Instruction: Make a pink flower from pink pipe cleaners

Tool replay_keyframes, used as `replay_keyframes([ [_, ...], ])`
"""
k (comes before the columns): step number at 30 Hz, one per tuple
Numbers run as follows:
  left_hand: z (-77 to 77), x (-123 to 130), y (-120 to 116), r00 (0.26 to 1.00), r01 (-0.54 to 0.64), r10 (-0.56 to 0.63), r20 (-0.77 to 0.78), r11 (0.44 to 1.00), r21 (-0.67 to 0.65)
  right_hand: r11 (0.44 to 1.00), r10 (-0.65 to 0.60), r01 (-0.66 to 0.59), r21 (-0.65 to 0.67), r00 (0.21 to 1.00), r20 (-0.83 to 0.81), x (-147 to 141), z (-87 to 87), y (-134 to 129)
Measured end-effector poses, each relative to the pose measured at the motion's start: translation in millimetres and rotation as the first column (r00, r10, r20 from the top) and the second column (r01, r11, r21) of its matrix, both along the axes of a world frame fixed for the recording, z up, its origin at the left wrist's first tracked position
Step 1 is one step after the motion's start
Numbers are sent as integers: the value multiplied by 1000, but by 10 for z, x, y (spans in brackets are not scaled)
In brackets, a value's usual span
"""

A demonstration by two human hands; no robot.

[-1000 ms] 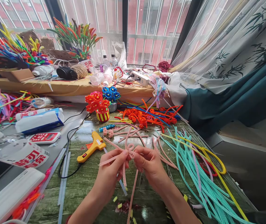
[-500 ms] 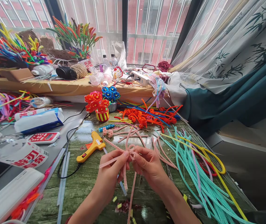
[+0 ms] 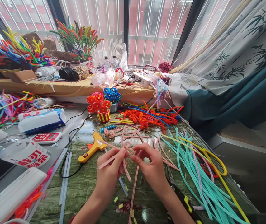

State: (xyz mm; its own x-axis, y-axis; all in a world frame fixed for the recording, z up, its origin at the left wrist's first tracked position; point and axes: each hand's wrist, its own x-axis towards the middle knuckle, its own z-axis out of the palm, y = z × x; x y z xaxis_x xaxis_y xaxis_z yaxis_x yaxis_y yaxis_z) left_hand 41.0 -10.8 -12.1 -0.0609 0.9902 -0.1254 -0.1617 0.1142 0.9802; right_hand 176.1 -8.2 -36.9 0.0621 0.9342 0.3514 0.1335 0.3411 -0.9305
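Pink pipe cleaners point(image 3: 126, 170), bent into small loops at the top, are between my hands above the green table. My left hand point(image 3: 111, 165) is closed, pinching them below the loops between thumb and fingers, with loose ends sticking out on both sides. At the right edge of the lower loop point(image 3: 129, 151), the thumb and index finger of my right hand point(image 3: 150, 163) are closed on the pipe cleaner. A yellow glue gun point(image 3: 92, 147) lies just left of my left hand. More pink pipe cleaners point(image 3: 164, 152) lie behind my right hand.
Turquoise pipe cleaners point(image 3: 193, 174) spread over the right side. Farther back stand a pot of red flowers point(image 3: 103, 116) and a heap of orange pipe cleaner pieces point(image 3: 144, 118). Scissors point(image 3: 171, 179) lie partly under my right forearm. Clear glue sticks point(image 3: 65, 180) lie at left.
My right hand has drawn a little to the right and loosened from the bundle, so the loops show more clearly. My left hand keeps its pinch. The camera view has shifted slightly.
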Motion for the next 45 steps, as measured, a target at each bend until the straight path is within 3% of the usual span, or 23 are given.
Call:
replay_keyframes([
  [2, -3, 1, 4, 1000, -8, 9, -30, 1000, 16, 985, -102, 75, 154, 979, 178, -5, -3, -27],
  [5, -1, 1, 6, 997, -7, 11, -76, 999, 51, 946, -210, 115, 304, 930, 301, -12, -29, -55],
  [17, -95, -31, 37, 977, 169, -140, -162, 969, 181, 875, -317, 134, 465, 885, 340, 62, -21, -12],
  [20, -112, -56, 57, 973, 193, -163, -165, 963, 189, 905, -274, 149, 398, 921, 277, 81, 1, -6],
  [22, -113, -61, 78, 973, 183, -148, -177, 962, 203, 962, -181, 138, 233, 968, 174, 80, 25, 1],
  [24, -107, -45, 97, 972, 172, -129, -195, 960, 223, 999, -53, 53, -5, 999, 1, 60, 42, 13],
  [26, -101, -10, 104, 968, 181, -131, -214, 956, 231, 980, 70, -106, -166, 976, -207, 25, 43, 28],
  [28, -96, 22, 102, 956, 228, -177, -232, 950, 212, 967, 111, -181, -179, 932, -344, -9, 33, 41],
  [31, -68, -2, 112, 900, 378, -315, -302, 908, 179, 971, 71, -158, -179, 905, -419, -12, 21, 59],
  [33, -16, -87, 154, 799, 544, -447, -402, 821, 170, 972, 38, -128, -197, 913, -406, 29, 26, 74],
  [35, 59, -201, 229, 696, 642, -486, -528, 751, 154, 966, 32, -128, -224, 921, -387, 84, 41, 88],
  [36, 100, -253, 274, 687, 632, -457, -565, 759, 156, 960, 43, -144, -239, 923, -382, 109, 50, 93],
  [40, 222, -320, 404, 787, 499, -323, -525, 834, 235, 921, 159, -264, -285, 926, -344, 146, 81, 87],
  [45, 198, -184, 394, 760, 628, -529, -378, 747, 216, 889, 218, -336, -311, 908, -357, 123, 84, 62],
])
